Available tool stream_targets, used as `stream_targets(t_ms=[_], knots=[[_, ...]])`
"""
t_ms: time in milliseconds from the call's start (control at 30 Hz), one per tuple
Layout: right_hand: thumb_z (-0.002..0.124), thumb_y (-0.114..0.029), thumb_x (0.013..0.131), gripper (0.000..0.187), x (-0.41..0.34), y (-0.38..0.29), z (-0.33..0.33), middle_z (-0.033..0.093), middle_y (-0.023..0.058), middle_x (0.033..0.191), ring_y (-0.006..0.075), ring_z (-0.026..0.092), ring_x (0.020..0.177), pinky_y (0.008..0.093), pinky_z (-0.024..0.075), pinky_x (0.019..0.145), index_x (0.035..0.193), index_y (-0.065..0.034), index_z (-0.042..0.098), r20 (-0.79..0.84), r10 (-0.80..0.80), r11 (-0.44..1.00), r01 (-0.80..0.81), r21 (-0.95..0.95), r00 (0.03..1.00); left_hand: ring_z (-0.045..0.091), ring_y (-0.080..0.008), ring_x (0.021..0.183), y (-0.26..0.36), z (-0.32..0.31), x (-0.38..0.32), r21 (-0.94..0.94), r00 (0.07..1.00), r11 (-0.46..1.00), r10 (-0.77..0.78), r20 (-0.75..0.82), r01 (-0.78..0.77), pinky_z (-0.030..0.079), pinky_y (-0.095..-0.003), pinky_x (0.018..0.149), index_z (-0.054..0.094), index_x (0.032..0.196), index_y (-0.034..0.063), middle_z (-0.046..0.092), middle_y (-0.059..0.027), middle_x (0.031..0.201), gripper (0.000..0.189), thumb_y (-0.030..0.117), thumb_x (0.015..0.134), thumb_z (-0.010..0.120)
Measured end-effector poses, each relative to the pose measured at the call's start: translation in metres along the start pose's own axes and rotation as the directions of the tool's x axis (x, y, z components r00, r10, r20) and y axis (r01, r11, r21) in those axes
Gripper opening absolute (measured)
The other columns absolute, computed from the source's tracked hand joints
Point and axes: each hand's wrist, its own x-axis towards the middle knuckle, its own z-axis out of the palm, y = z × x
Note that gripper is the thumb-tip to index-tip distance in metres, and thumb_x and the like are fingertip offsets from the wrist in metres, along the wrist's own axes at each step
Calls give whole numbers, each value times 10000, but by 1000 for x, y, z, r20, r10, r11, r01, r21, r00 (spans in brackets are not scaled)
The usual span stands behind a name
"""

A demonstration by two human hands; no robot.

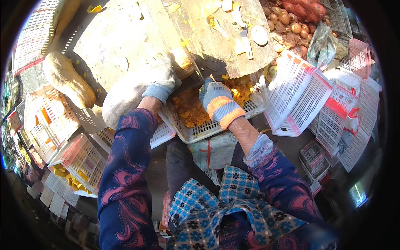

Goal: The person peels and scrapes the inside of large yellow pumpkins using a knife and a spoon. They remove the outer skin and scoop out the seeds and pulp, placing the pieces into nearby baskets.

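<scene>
Both hands wear work gloves. My left hand (162, 76) rests, fingers spread, on a large pale squash (122, 97), near its sunlit end at the board's front edge. My right hand (217, 95) is closed around the handle of a long knife (192, 61). The knife's blade points up and away, along the right side of the squash's end (181, 62). Below my right hand, a white plastic crate (200, 134) holds orange pulp and scraps (189, 109). Glare hides part of the squash and the fingers of my left hand.
A wooden board (250, 65) bears a peeler (245, 40), a spoon (218, 28) and peelings. Another squash (67, 78) lies at left. Crates (78, 162) with orange pieces stand lower left. Onions (295, 26) and an upright white crate (297, 97) are at right.
</scene>
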Motion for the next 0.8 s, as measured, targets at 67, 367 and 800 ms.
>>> stream_targets(t_ms=[67, 367, 800], knots=[[618, -250, 905, 242, 4, -3, -3, 706, 206, 995, 381, 685, 966, 472, 542, 822, 1064, -68, 620, 22, 1, 1000, -1, -6, 1000, 542, -399, 1104, -2, -1, 3, 78, 999, 996, 31, 19, -33, 459, -481, 944, 458, 1314, 36, 539, -246, 1179, 904, 316, 549, 851], [630, -207, 884, 261, 10, -6, -9, 688, 225, 1097, 384, 668, 1045, 460, 541, 873, 1086, -47, 668, 70, 6, 1000, -4, -19, 998, 527, -414, 1172, -4, -7, 6, 0, 998, 999, 35, 58, -35, 440, -491, 973, 509, 1298, 38, 552, -241, 1234, 851, 316, 560, 829], [620, -121, 842, 236, 56, -25, -20, 679, 259, 1044, 372, 669, 1018, 410, 535, 869, 1013, 20, 703, 128, -91, 990, 104, -94, 987, 557, -397, 1106, -3, -11, 3, -57, 999, 998, 33, 33, -31, 449, -483, 940, 566, 1164, 68, 585, -212, 1154, 690, 275, 556, 818]])
